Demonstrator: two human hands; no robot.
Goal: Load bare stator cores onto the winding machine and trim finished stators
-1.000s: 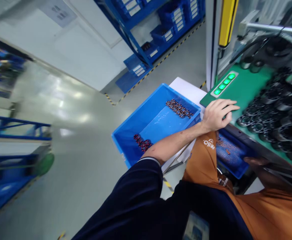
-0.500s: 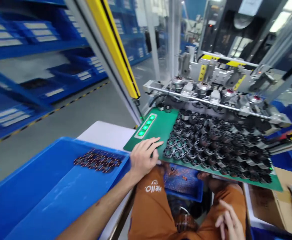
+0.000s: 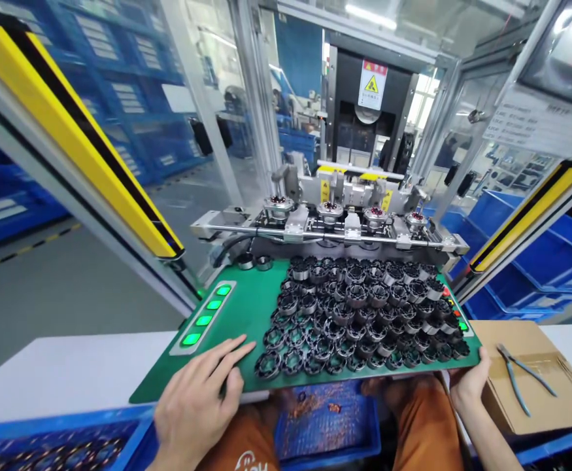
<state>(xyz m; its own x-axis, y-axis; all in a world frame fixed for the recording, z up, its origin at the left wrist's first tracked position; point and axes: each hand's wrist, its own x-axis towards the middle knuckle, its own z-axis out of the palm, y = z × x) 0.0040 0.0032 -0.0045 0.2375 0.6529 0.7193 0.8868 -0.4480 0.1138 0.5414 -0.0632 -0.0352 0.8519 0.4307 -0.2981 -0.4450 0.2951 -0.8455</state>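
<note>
My left hand (image 3: 200, 399) rests at the front left edge of the green work surface (image 3: 251, 301), fingers spread and nothing in them. Rows of black ring-shaped parts (image 3: 357, 294), some stacked, cover the surface just to its right. At the front right corner, my right hand (image 3: 469, 379) is against the edge of the green surface; its fingers are mostly hidden beneath. Behind the rings, a metal fixture (image 3: 295, 229) carries several round parts with reddish tops. Two loose rings (image 3: 263, 262) stand at the back left.
Green-lit buttons (image 3: 203, 320) are on the left. Pliers (image 3: 518, 379) lie on a cardboard box (image 3: 491, 409) at right. Yellow posts (image 3: 89, 144) flank the station. A blue bin (image 3: 329, 418) sits below, and another (image 3: 138, 435) holds parts at lower left.
The view has swung right and towards the machine. My right hand has moved up from above my lap to the right corner of the green surface. My left hand stays at the left edge.
</note>
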